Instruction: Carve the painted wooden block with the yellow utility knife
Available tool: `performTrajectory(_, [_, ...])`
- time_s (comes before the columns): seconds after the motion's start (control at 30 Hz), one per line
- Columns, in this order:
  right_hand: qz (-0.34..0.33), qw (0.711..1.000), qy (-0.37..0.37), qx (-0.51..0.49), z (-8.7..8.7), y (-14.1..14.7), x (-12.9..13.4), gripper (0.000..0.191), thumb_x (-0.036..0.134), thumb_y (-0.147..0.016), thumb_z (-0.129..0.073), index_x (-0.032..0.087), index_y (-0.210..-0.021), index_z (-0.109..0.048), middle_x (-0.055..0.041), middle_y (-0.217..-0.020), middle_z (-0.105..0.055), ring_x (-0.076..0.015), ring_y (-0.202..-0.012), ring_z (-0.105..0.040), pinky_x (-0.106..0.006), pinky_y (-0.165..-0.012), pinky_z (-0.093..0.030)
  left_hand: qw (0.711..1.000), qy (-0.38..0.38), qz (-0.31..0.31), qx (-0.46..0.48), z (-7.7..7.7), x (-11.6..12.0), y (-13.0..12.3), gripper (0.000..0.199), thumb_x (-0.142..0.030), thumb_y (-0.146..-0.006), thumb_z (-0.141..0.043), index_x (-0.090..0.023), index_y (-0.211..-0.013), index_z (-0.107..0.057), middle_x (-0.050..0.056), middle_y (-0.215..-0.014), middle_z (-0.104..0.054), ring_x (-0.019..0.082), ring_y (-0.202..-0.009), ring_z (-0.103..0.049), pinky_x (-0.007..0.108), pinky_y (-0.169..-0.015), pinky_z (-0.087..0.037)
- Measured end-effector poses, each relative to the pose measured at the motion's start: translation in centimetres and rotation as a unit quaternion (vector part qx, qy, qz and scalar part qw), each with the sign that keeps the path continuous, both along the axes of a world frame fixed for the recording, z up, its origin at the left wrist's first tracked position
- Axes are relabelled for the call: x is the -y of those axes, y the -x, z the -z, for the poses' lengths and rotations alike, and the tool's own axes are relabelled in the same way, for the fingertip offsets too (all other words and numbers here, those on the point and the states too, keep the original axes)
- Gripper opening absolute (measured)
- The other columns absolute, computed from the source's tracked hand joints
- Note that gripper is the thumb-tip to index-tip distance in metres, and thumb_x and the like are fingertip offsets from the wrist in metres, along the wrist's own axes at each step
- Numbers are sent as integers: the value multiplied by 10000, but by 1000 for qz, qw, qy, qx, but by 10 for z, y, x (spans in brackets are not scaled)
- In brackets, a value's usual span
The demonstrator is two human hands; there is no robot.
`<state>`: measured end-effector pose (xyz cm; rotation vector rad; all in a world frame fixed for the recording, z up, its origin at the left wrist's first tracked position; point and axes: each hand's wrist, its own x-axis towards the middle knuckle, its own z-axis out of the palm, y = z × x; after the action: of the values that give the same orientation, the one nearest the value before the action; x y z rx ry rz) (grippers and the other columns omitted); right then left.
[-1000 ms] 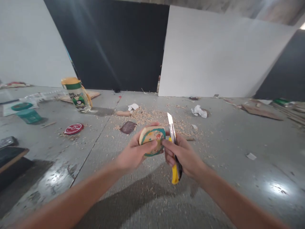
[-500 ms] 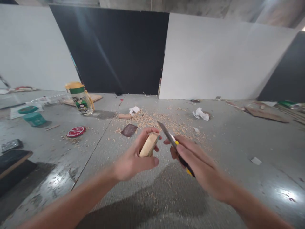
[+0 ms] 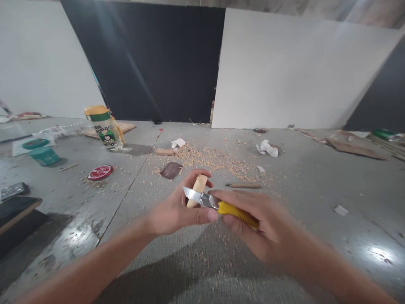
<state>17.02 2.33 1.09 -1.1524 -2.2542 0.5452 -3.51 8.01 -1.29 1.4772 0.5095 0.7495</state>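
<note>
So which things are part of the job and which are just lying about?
Part of the job:
Yellow-handled knife, in the right grip
Pale wooden piece, in the left grip
Scattered pale chips, probably shaved off

Probably just lying about:
Yellow-lidded bottle
Teal tub
Round red thing
Crumpled white paper
Slim wooden-handled tool, though it might belong

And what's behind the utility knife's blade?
Behind the blade is a pale wooden block in the left hand, showing above and below; the strip the blade covers is hidden.
</note>
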Motion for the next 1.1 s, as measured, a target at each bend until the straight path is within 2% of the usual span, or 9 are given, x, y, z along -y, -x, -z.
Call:
performTrajectory(0.13, [6, 1000, -15, 18, -1, -1, 1, 375, 360, -962, -509, 293, -1327, -565, -21, -820, -674, -175, -728, -608, -304, -647, -432, 1000, -5, -14, 7, 0, 2, 0, 652, -438, -690, -788, -294, -1186, -392, 41, -1106, -460, 170, -886, -498, 278, -689, -435])
performTrajectory(0.37, [6, 996, -75, 47, -2, -1, 0, 352, 329, -955, -519, 273, -1297, -579, 2, -787, -648, -147, -671, -569, -287, -604, -395, 999, -20, -14, 38, 2, 9, -4, 524, -378, -758, -740, -274, -1168, -431, 46, -1086, -490, 146, -835, -498, 259, -669, -440])
performTrajectory(0.63, [7, 988, -130, 78, 1, 0, 0, 334, 344, -963, -501, 242, -1261, -612, -40, -892, -702, -180, -747, -628, -318, -665, -441, 998, 4, -10, 59, 4, 13, -7, 492, -412, -783, -726, -255, -1159, -451, 7, -856, -515, 124, -710, -475, 262, -634, -419])
performTrajectory(0.73, [36, 987, -138, 78, 2, -3, -4, 377, 330, -969, -486, 248, -1326, -574, -37, -917, -717, -177, -751, -647, -312, -656, -456, 998, 24, -25, 55, 7, 15, -8, 532, -436, -790, -717, -250, -1201, -435, 13, -847, -532, 129, -689, -505, 258, -593, -414])
performTrajectory(0.83, [96, 984, -140, 52, 3, -11, -12, 375, 336, -973, -480, 249, -1322, -583, -47, -1006, -732, -180, -820, -674, -309, -703, -483, 997, 20, -35, 61, 5, 18, -8, 483, -376, -810, -712, -250, -1200, -456, 71, -1051, -561, 171, -846, -576, 274, -662, -465])
performTrajectory(0.93, [138, 981, -137, 17, 3, -19, -18, 367, 381, -968, -495, 232, -1281, -617, -63, -1112, -722, -199, -950, -675, -316, -792, -496, 997, 16, -3, 73, 4, 20, -9, 455, -310, -803, -730, -271, -1191, -497, 86, -1272, -481, 243, -1097, -539, 307, -778, -496])
performTrajectory(1.0, [146, 981, -126, 15, 1, -20, -17, 385, 401, -975, -478, 233, -1299, -603, -62, -1079, -728, -199, -921, -677, -316, -781, -504, 996, 39, 0, 76, 4, 20, -10, 468, -333, -811, -726, -292, -1219, -501, 75, -1214, -512, 243, -1110, -527, 316, -793, -493])
performTrajectory(1.1, [113, 988, -104, 35, -1, -15, -11, 401, 382, -997, -431, 264, -1364, -540, -52, -1057, -716, -189, -877, -664, -321, -769, -505, 991, 98, -34, 79, 4, 20, -13, 456, -401, -815, -712, -267, -1211, -528, 63, -1056, -565, 194, -956, -548, 325, -776, -483])
